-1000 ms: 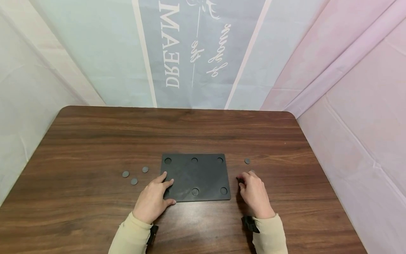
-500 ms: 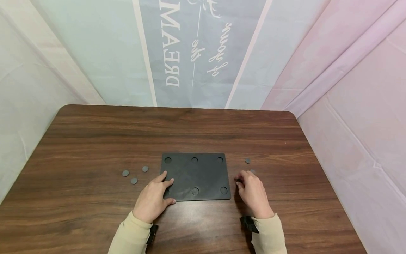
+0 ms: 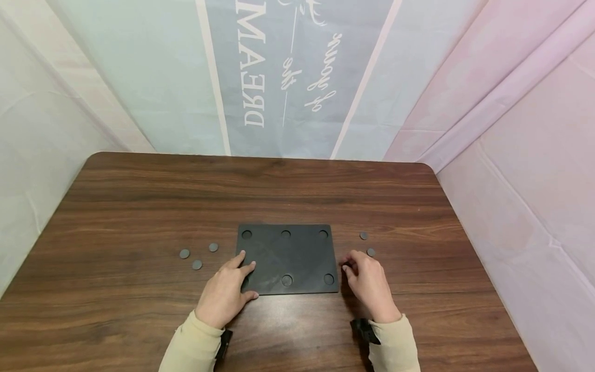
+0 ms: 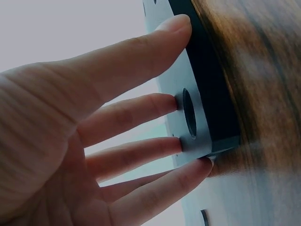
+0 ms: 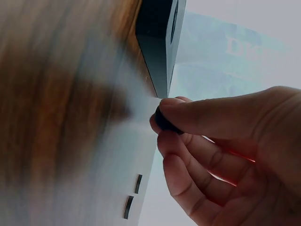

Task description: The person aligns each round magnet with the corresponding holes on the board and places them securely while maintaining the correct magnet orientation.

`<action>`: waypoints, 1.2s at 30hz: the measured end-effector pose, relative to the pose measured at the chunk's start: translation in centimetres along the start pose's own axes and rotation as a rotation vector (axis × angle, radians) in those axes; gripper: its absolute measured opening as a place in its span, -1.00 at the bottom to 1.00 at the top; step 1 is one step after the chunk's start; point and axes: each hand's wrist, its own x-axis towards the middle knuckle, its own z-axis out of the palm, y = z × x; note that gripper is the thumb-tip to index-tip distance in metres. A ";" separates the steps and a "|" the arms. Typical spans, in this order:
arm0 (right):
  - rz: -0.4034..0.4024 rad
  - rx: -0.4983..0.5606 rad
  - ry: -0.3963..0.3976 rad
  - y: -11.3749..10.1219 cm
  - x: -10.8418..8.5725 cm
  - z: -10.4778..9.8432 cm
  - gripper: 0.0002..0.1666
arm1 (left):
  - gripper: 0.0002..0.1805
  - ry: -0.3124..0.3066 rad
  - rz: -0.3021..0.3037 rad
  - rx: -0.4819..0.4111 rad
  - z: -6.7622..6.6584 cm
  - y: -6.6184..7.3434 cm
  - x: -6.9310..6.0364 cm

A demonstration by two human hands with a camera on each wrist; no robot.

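Note:
A flat black plate with round recesses along its far and near edges lies on the table. My left hand rests on its left end, fingertips on the top and thumb at the near edge; in the left wrist view the hand has fairly straight fingers on the plate. Just right of the plate, my right hand is above the table. The right wrist view shows that hand pinching a small dark disc between thumb and fingers, apart from the plate.
Three grey discs lie on the table left of the plate. Two more discs lie beyond the right hand. The wooden table ends at a printed cloth backdrop, with pale cloth at both sides.
My right hand has moved slightly left toward the plate with the disc, uncovering the nearer of the two right discs. The left hand stays on the plate.

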 end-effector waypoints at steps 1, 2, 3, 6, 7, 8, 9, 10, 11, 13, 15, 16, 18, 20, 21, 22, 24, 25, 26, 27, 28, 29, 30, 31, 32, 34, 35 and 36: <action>0.003 0.007 -0.005 0.0 0.0 0.0 -0.82 | -0.37 0.001 0.000 0.000 0.0 0.0 0.0; 0.007 0.012 -0.010 -0.1 0.0 0.0 -0.82 | -0.37 0.002 0.000 -0.001 -0.1 0.0 0.0; 0.010 0.018 -0.016 -0.1 0.0 0.1 -0.82 | -0.37 0.004 0.003 -0.001 0.0 0.0 0.0; 0.019 0.033 -0.026 -0.3 0.0 0.1 -0.83 | -0.38 0.007 -0.002 -0.008 0.0 0.1 0.0; 0.019 0.035 -0.027 -0.4 0.0 0.1 -0.83 | -0.38 0.006 -0.003 -0.010 0.0 0.1 0.0; 0.018 0.038 -0.029 -0.5 0.0 0.0 -0.83 | -0.38 0.005 -0.004 -0.011 0.0 0.0 0.0; 0.017 0.040 -0.031 -0.5 0.0 0.0 -0.83 | -0.38 0.003 -0.006 -0.012 0.1 0.0 0.0; 0.016 0.043 -0.033 -0.6 -0.1 0.0 -0.83 | -0.37 0.001 -0.011 -0.015 0.1 0.0 0.1; 0.013 0.046 -0.034 -0.6 -0.1 0.0 -0.83 | -0.37 -0.002 -0.013 -0.016 0.1 0.0 0.1; 0.007 0.049 -0.037 -0.7 -0.1 0.1 -0.82 | -0.37 -0.006 -0.017 -0.017 0.1 0.0 0.1; -0.001 0.051 -0.034 -0.7 -0.2 0.1 -0.81 | -0.37 -0.008 -0.018 -0.018 0.1 0.0 0.1; -0.007 0.052 -0.029 -0.8 -0.2 0.1 -0.81 | -0.37 -0.009 -0.019 -0.019 0.1 0.0 0.1; -0.018 0.051 -0.021 -0.8 -0.2 0.1 -0.81 | -0.38 -0.008 -0.019 -0.020 0.1 0.0 0.1; -0.029 0.047 -0.010 -0.9 -0.3 0.1 -0.80 | -0.38 -0.007 -0.018 -0.022 0.1 0.0 0.0; -0.032 0.047 -0.006 -0.9 -0.3 0.1 -0.80 | -0.38 -0.007 -0.018 -0.023 0.1 0.0 0.0; -0.036 0.046 -0.001 -0.9 -0.3 0.1 -0.79 | -0.38 -0.006 -0.019 -0.023 0.1 0.0 0.0; -0.043 0.047 0.006 -1.0 -0.4 0.1 -0.79 | -0.38 -0.004 -0.018 -0.022 0.1 0.1 0.0; -0.048 0.048 0.009 -1.0 -0.4 0.1 -0.78 | -0.38 -0.003 -0.018 -0.021 0.1 0.1 0.0; -0.051 0.051 0.010 -1.1 -0.4 0.1 -0.78 | -0.38 -0.002 -0.017 -0.021 0.1 0.1 0.0; -0.052 0.052 0.009 -1.2 -0.4 0.1 -0.78 | -0.38 -0.002 -0.018 -0.021 0.1 0.1 0.0; -0.056 0.052 0.007 -1.2 -0.4 0.0 -0.79 | -0.38 -0.002 -0.018 -0.020 0.1 0.1 0.0; -0.056 0.054 0.002 -1.3 -0.5 0.0 -0.79 | -0.38 -0.003 -0.018 -0.021 0.1 0.1 0.0; -0.052 0.055 -0.004 -1.4 -0.5 0.0 -0.79 | -0.38 -0.005 -0.019 -0.021 0.1 0.1 0.0; -0.048 0.057 -0.011 -1.4 -0.6 0.0 -0.79 | -0.38 -0.007 -0.020 -0.022 0.1 0.1 0.0; -0.042 0.058 -0.018 -1.5 -0.6 -0.1 -0.79 | -0.38 -0.009 -0.020 -0.022 0.1 0.1 0.0; -0.032 0.062 -0.029 -1.6 -0.7 -0.1 -0.79 | -0.38 -0.013 -0.022 -0.023 0.1 0.1 0.1; -0.026 0.066 -0.034 -1.6 -0.7 -0.1 -0.79 | -0.38 -0.014 -0.022 -0.024 0.1 0.1 0.1; -0.022 0.069 -0.038 -1.6 -0.7 -0.1 -0.79 | -0.37 -0.014 -0.022 -0.024 0.1 0.1 0.1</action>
